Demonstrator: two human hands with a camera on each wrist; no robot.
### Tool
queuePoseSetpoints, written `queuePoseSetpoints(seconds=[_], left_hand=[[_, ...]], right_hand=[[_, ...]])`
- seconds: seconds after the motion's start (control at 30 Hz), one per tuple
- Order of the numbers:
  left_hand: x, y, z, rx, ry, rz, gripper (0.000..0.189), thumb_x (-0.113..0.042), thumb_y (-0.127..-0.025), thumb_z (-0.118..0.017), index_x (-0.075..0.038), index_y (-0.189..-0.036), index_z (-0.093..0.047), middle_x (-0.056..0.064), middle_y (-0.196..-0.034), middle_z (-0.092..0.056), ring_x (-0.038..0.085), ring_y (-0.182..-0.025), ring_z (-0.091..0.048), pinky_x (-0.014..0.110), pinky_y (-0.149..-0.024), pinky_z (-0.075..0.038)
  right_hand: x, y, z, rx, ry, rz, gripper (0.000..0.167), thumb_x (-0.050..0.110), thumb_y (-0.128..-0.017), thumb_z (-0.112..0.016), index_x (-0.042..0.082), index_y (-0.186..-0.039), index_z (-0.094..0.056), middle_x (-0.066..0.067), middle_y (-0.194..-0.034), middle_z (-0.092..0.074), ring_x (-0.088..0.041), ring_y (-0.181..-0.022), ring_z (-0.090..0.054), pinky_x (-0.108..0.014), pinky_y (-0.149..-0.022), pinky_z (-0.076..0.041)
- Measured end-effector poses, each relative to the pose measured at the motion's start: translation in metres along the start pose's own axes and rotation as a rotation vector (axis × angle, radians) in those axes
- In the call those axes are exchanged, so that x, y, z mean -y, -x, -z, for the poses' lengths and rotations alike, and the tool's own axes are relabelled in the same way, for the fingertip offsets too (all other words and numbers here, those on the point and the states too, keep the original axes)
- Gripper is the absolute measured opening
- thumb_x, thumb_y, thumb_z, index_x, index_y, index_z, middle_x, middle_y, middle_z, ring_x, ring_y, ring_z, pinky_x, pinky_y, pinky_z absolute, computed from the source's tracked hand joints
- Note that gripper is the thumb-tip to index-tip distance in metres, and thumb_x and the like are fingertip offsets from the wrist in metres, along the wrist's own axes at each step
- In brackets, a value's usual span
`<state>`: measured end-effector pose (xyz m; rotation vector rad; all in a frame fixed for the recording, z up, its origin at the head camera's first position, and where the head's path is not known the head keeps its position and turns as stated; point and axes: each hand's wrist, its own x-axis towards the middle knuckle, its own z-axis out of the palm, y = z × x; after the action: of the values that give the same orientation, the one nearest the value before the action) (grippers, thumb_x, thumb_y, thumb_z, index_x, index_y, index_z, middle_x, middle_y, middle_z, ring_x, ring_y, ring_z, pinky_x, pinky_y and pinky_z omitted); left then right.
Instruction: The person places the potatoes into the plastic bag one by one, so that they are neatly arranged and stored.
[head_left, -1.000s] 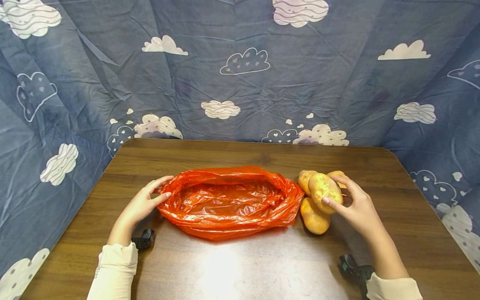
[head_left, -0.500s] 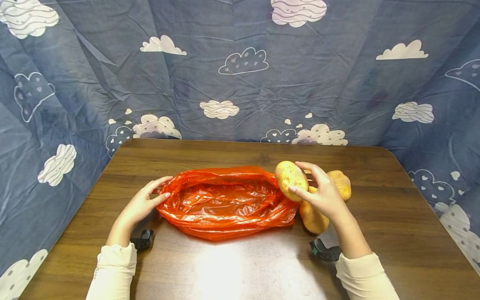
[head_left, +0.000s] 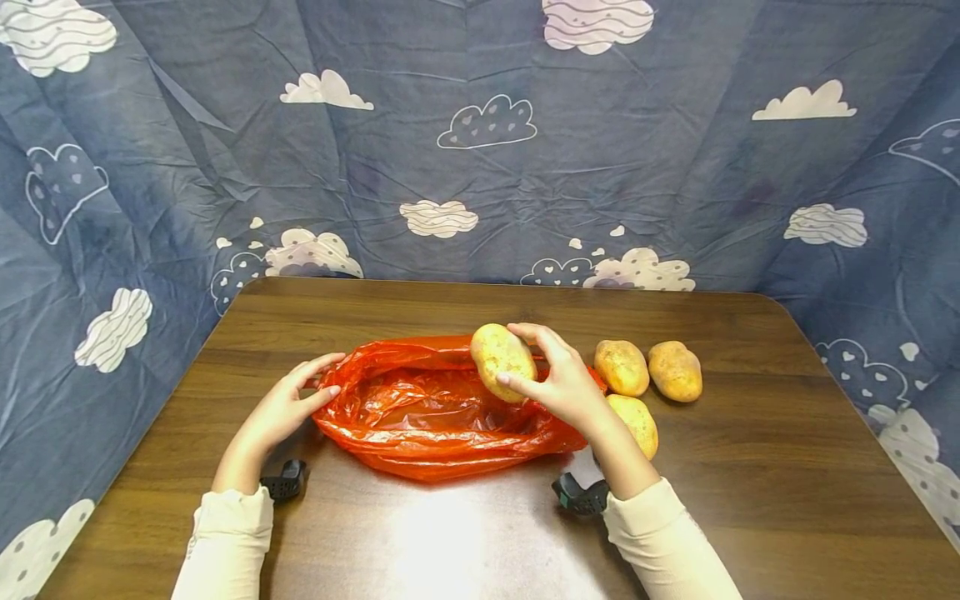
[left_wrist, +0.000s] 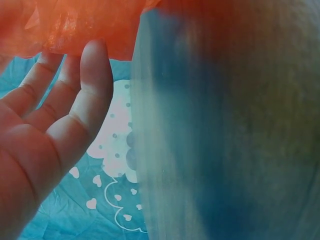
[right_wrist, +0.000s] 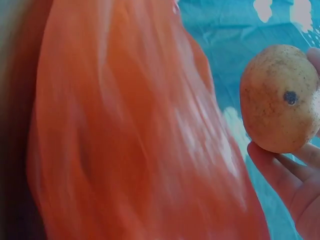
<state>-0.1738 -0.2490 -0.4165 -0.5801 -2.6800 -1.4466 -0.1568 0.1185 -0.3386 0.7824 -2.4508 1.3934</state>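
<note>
An open-mouthed red plastic bag (head_left: 442, 454) lies on the table. At its left end my left hand (head_left: 281, 408) holds the rim, thumb on one side and fingers on the other; the left wrist view shows those fingers (left_wrist: 65, 90) at the bag's edge. Above the right part of the mouth, my right hand (head_left: 558, 383) grips a potato (head_left: 501, 362) between thumb and fingers. That potato (right_wrist: 277, 100) has a dark spot in the right wrist view. Right of the bag lie two potatoes, one nearer the bag (head_left: 621, 367) and one farther right (head_left: 675, 372), and a third potato (head_left: 636, 425) partly behind my right wrist.
The wooden table (head_left: 787, 467) reaches back to a blue cloud-patterned cloth (head_left: 480, 183). Black wrist devices sit at the left wrist (head_left: 285, 481) and the right wrist (head_left: 581, 494). The bag's crumpled film fills much of the right wrist view.
My right hand has carried the potato leftward from the pile to over the bag's mouth. The left hand and the bag have stayed in place.
</note>
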Motion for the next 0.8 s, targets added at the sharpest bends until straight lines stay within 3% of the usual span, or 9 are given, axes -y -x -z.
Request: queuePoseSetpoints(seconds=[0.1, 0.37, 0.57, 0.8], left_hand=[[-0.001, 0.000, 0.000, -0.002, -0.002, -0.005, 0.044, -0.009, -0.087, -0.059, -0.005, -0.129, -0.046, 0.016, -0.120, -0.050, 0.028, -0.095, -0.050, 0.038, -0.078, -0.040], [-0.040, 0.003, 0.004, 0.025, -0.018, 0.024, 0.042, 0.003, -0.086, -0.055, 0.008, -0.126, -0.043, 0.027, -0.117, -0.048, 0.037, -0.095, -0.048, 0.047, -0.078, -0.039], [-0.037, 0.003, 0.004, 0.026, -0.016, 0.023, 0.043, 0.003, -0.086, -0.055, 0.007, -0.127, -0.043, 0.026, -0.117, -0.048, 0.037, -0.095, -0.048, 0.047, -0.077, -0.039], [-0.009, 0.000, 0.002, 0.026, -0.024, 0.036, 0.045, -0.007, -0.088, -0.057, -0.003, -0.131, -0.044, 0.019, -0.121, -0.048, 0.033, -0.098, -0.049, 0.044, -0.079, -0.039]], right_hand=[[0.003, -0.005, -0.013, 0.015, -0.045, -0.024, 0.054, 0.004, -0.073, -0.073, -0.005, -0.120, -0.048, -0.017, -0.115, -0.052, -0.027, -0.097, -0.055, -0.035, -0.080, -0.046], [0.006, -0.015, -0.045, 0.039, -0.275, -0.139, 0.053, 0.002, -0.075, -0.071, -0.006, -0.121, -0.046, -0.020, -0.115, -0.050, -0.029, -0.095, -0.057, -0.035, -0.076, -0.048], [0.006, -0.019, -0.068, 0.070, -0.396, -0.217, 0.053, 0.002, -0.076, -0.069, -0.004, -0.123, -0.043, -0.023, -0.116, -0.049, -0.032, -0.098, -0.056, -0.031, -0.076, -0.048], [0.008, -0.021, -0.093, 0.064, -0.390, -0.248, 0.053, 0.006, -0.077, -0.070, -0.004, -0.122, -0.044, -0.021, -0.117, -0.049, -0.031, -0.097, -0.057, -0.033, -0.075, -0.048]])
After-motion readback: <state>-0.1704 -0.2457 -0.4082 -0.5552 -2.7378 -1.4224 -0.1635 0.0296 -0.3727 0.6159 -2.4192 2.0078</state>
